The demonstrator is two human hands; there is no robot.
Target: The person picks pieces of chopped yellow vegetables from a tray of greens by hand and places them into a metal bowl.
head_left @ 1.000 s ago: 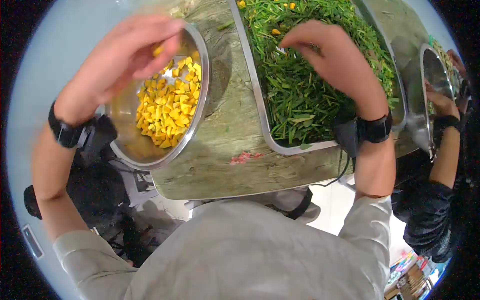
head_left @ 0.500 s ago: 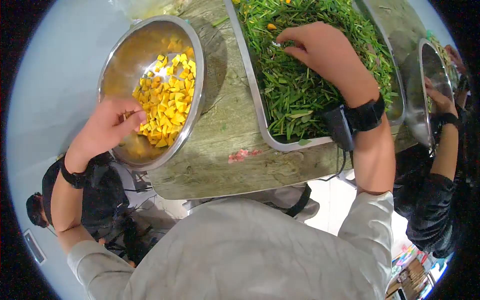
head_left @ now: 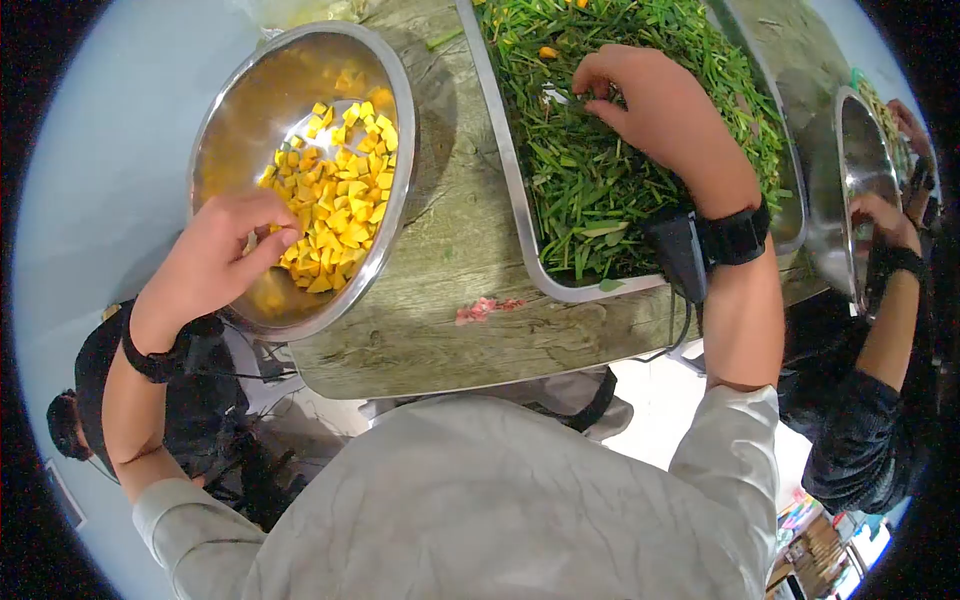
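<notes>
Yellow cubed pieces fill part of a steel bowl at the left. My left hand hangs over the bowl's near left side, thumb and fingers curled close together; whether anything is between them is hidden. Chopped green leaves cover a metal tray at the right. Above these greens is my right hand, its thumb and forefinger bent with a gap between the tips and nothing seen in it. A small white scrap and an orange piece lie on the greens beside it.
Pink bits lie on the wooden table between bowl and tray. Another steel bowl stands at the far right, with a co-worker's hand at it. A person in black is at the lower left.
My right hand has shifted slightly right, away from the white scrap, which shows more now. My left hand has hardly moved. The co-worker's hand at the right has shifted a little.
</notes>
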